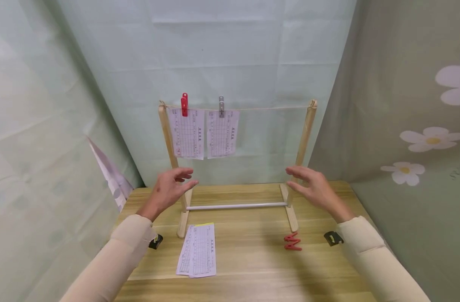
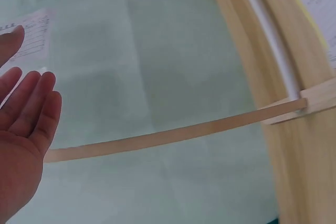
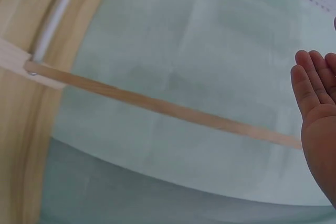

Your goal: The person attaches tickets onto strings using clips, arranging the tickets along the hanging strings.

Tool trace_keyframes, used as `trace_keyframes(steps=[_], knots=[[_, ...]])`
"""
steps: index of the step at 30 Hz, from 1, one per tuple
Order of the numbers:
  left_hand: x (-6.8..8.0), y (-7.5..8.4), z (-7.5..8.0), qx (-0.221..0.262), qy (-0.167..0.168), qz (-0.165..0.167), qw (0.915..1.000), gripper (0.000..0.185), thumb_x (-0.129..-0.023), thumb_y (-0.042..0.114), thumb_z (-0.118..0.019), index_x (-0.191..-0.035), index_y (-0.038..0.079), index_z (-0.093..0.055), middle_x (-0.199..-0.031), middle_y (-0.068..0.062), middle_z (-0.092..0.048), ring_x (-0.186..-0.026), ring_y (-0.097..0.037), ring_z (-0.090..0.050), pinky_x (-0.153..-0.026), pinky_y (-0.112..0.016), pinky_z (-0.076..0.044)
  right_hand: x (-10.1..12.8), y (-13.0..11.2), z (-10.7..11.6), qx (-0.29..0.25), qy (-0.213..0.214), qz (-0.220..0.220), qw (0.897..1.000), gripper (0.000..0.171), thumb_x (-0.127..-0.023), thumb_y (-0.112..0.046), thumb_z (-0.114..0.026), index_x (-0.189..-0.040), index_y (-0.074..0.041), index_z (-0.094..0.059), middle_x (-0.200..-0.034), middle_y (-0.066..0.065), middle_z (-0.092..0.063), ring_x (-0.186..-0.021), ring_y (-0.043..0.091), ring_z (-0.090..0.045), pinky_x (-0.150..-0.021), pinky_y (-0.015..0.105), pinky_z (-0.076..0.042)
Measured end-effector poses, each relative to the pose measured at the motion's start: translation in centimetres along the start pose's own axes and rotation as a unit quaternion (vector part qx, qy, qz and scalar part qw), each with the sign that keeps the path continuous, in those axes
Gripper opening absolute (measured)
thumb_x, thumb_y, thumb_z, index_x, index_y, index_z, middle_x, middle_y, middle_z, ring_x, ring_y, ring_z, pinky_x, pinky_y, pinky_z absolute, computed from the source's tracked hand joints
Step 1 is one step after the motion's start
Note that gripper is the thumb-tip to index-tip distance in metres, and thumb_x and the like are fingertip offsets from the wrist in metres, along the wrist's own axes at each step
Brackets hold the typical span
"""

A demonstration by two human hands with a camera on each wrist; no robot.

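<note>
Wood rack (image 1: pixel 306 134): 2 hung shts (image 1: pixel 190 136) (image 1: pixel 223 136); 2 hands (image 1: pixel 169 188) (image 1: pixel 313 186) nr.

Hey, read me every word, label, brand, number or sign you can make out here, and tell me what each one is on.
"SUM", faint, the rest unclear at the picture's edge: on the flowered curtain at right.
Too small to read: the print on the two hanging slips, under the red clip and the grey clip.
Too small to read: the print on the overlapping slips lying below.
</note>
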State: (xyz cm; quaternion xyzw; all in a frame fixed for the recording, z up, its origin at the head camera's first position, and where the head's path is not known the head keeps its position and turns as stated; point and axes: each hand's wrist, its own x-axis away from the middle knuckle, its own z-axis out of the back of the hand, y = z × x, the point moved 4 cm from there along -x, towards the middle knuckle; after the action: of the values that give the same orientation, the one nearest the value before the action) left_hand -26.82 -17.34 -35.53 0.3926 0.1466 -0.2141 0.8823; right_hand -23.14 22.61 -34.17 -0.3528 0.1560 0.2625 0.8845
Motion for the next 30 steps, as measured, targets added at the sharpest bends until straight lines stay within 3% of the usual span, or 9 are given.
trace_keyframes(steps=[12,19,26,30], knots=[[3.0,-3.2,-2.5,0.026,-0.02,0.039,0.9987,0.038,-0.087,0.009,-0.079,-0.12,-0.004,-0.067,-0.117,-0.022,-0.068,-0.1,-0.037,-0.067,-0.084,-0.048,-0.055,4.2,3.1,-1.6,0.012,0.006,-0.038,0.999,0.038,-0.092,-0.006,-0.072,-0.127,0.005,-0.063,-0.124,0.018,-0.066,-0.113,0.036,-0.062,-0.094,0.052,-0.049],[4.9,-5.4,-4.0,0.027,-0.034,0.076,0.9962,0.043,-0.086,0.014,-0.08,-0.123,-0.003,-0.066,-0.118,-0.021,-0.069,-0.1,-0.038,-0.067,-0.082,-0.046,-0.057,6.2,4.4,-2.7,0.012,0.012,-0.054,0.998,0.038,-0.091,-0.006,-0.073,-0.126,0.006,-0.063,-0.123,0.019,-0.066,-0.113,0.039,-0.062,-0.094,0.054,-0.049],[5.8,-6.9,-5.3,0.022,-0.03,0.085,0.9956,0.042,-0.086,0.013,-0.08,-0.122,-0.004,-0.067,-0.113,-0.02,-0.07,-0.098,-0.034,-0.067,-0.083,-0.045,-0.056,7.4,5.4,-3.4,-0.006,0.022,-0.057,0.998,0.038,-0.089,-0.002,-0.073,-0.125,0.007,-0.064,-0.12,0.019,-0.067,-0.111,0.038,-0.063,-0.094,0.048,-0.05],[6.2,-7.8,-6.3,0.03,-0.039,0.11,0.9928,0.042,-0.086,0.011,-0.08,-0.122,-0.004,-0.067,-0.113,-0.02,-0.07,-0.1,-0.034,-0.067,-0.084,-0.044,-0.056,8.2,6.0,-3.8,-0.016,0.019,-0.068,0.997,0.037,-0.089,-0.001,-0.073,-0.124,0.008,-0.063,-0.12,0.021,-0.067,-0.111,0.04,-0.063,-0.094,0.049,-0.05]])
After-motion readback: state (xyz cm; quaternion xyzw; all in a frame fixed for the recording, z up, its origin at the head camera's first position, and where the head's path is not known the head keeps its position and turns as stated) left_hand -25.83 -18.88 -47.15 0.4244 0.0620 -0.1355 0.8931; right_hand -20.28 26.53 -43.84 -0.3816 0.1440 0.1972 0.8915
